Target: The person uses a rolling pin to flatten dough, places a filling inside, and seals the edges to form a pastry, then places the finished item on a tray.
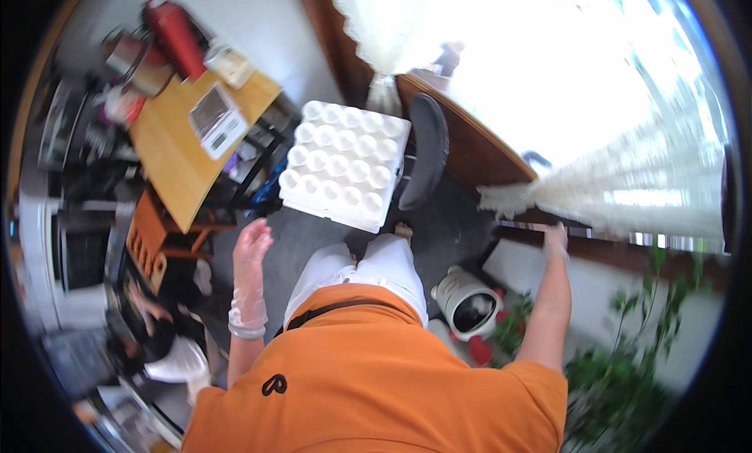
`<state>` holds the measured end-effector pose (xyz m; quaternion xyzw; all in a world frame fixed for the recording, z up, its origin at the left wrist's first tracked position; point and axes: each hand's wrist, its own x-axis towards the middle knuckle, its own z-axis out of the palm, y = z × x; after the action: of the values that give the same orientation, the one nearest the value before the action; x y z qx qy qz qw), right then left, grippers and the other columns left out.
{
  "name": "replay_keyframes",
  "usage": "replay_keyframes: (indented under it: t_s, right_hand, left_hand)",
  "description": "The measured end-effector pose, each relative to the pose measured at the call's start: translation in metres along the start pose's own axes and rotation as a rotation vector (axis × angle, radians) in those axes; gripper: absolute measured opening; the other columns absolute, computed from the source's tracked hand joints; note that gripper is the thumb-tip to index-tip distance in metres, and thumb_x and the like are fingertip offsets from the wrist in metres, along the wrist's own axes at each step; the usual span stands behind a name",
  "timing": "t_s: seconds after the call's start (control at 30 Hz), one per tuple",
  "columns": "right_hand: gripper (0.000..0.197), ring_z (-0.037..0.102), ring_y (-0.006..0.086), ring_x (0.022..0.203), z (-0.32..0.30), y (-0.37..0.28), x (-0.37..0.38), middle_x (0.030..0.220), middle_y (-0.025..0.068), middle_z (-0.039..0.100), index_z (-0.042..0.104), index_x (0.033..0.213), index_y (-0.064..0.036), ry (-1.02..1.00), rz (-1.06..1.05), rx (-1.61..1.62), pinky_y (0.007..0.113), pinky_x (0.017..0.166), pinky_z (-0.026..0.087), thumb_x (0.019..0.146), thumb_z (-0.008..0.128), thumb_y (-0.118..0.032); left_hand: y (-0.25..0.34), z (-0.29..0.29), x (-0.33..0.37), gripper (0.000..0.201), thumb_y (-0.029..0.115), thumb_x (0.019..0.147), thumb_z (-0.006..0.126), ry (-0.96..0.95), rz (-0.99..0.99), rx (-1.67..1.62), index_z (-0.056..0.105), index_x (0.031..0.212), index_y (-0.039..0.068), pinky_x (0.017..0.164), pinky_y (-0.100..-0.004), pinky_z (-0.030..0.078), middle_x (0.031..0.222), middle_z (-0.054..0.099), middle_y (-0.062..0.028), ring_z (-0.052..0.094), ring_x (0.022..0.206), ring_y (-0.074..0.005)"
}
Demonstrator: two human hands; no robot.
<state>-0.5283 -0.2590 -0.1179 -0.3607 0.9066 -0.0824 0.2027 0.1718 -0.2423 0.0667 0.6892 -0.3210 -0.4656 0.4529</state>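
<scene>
My left hand (252,245), in a clear plastic glove, hangs in the air near the front left corner of a white tray (337,165) with rows of round cups. Its fingers are loosely bent and apart, with nothing in them. The tray rests in front of the dark backrest of a chair (428,151). Far to the right, my right hand (555,238) reaches toward the window sill (583,232) beside the lace curtain. Blur hides its fingers, so I cannot make out whether it touches or holds anything.
A wooden table (176,151) at the left carries a clear-lidded box (219,122) and a red flask-like container (175,36). A wooden chair (149,232) stands beside it. On the right are a white bin (458,288) and leafy plants (619,375). Another person (168,351) is at lower left.
</scene>
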Motion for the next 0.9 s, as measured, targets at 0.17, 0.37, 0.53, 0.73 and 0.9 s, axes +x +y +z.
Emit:
replay_keyframes:
  t_s: [0.17,0.37,0.53,0.73,0.9]
  right_hand:
    - [0.025,0.065,0.0366,0.102,0.001,0.153,0.121,0.108,0.0186,0.069,0.063,0.113,-0.0082,0.055,-0.154,-0.017,0.041,0.082,0.052,0.092,0.059,-0.021]
    - [0.014,0.067,0.0134,0.103,0.012,0.169,0.188,0.102,-0.0014,0.073,0.076,0.096,-0.0243,-0.347,-0.486,-1.668,0.034,0.073,0.053,0.088,0.065,-0.027]
    - [0.024,0.063,0.0171,0.079,0.058,0.097,0.142,0.083,0.0031,0.069,0.073,0.091,-0.0155,-0.008,0.228,0.262,0.033,0.071,0.048,0.090,0.057,-0.034]
    - [0.025,0.061,0.0171,0.078,0.116,-0.019,0.092,0.083,0.0038,0.068,0.073,0.091,-0.0142,-0.052,-0.065,0.146,0.033,0.071,0.047,0.090,0.057,-0.034]
    - [0.026,0.060,0.0171,0.078,0.131,-0.102,0.069,0.083,0.0043,0.067,0.072,0.090,-0.0131,-0.142,-0.320,0.059,0.033,0.071,0.047,0.090,0.056,-0.034]
  left_hand:
    - [0.015,0.063,0.000,0.037,0.009,0.091,0.063,-0.090,-0.025,-0.035,0.055,0.127,0.004,0.089,-0.0240,0.046,0.113,0.058,-0.0038,0.054,0.099,-0.0092]
    - [0.013,0.083,-0.023,0.036,0.011,0.091,0.061,-0.011,-0.091,0.060,0.055,0.126,0.004,0.091,-0.0241,0.043,0.114,0.058,-0.0019,0.053,0.101,-0.0090]
    - [0.029,0.097,-0.042,0.036,0.011,0.091,0.063,0.161,-0.123,0.039,0.056,0.126,0.004,0.090,-0.0255,0.045,0.116,0.058,-0.0037,0.054,0.101,-0.0107]
    - [0.041,0.087,-0.047,0.036,0.017,0.090,0.066,0.254,-0.087,0.085,0.057,0.122,0.004,0.087,-0.0292,0.048,0.113,0.059,-0.0077,0.057,0.098,-0.0148]
    - [0.012,0.077,-0.074,0.037,0.018,0.091,0.065,0.367,-0.131,-0.003,0.055,0.122,0.003,0.088,-0.0292,0.047,0.112,0.058,-0.0082,0.057,0.098,-0.0156]
